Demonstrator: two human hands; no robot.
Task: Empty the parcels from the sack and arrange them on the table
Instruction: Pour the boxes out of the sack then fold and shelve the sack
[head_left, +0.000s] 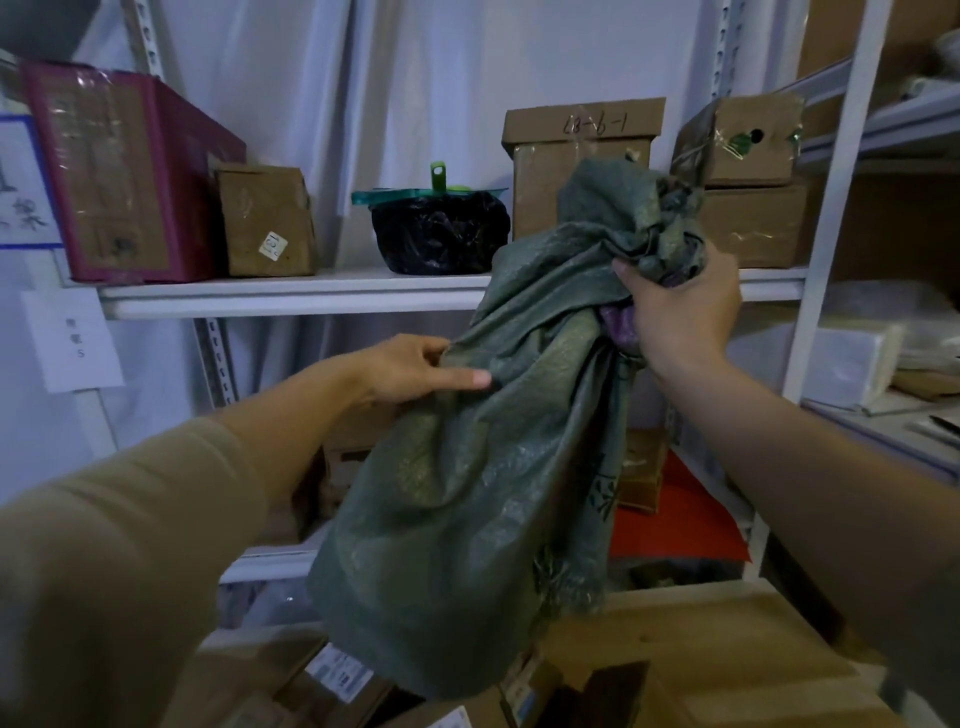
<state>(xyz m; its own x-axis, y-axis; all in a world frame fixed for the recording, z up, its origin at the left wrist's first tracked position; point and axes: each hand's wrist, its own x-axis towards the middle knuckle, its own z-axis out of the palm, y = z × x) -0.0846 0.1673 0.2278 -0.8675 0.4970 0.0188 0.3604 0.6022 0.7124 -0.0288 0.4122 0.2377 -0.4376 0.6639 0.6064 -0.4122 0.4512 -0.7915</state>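
Nearest to me, along the bottom of the view, I see the cardboard parcels (691, 654) lying in a heap, some with white printed labels facing up; what they lie on I cannot tell, since the boxes cover it. Just above them hangs the green woven sack (467, 493), its rounded bottom end hanging down to the topmost boxes, though I cannot tell if it rests on them. The sack is held up and hangs limp and creased. My left hand (415, 369) is at the sack's left edge about halfway up, pinching a fold of the fabric between thumb and fingers, with the forefinger stretched out flat along the cloth. My right hand (680, 312) is higher and to the right, fingers curled tight round the bunched upper end of the sack, where a bit of purple material (618, 325) shows against the palm. Both sleeves are tan. Behind the sack stands a white metal shelf (291, 296). On it, from left to right, are a dark red carton (124, 171), a small brown box with a sticker (267, 223), a black bag under a green lid (441, 228), and stacked brown cartons (748, 182), one marked by hand. On a lower level, beside the sack, lies a red sheet (675, 519).
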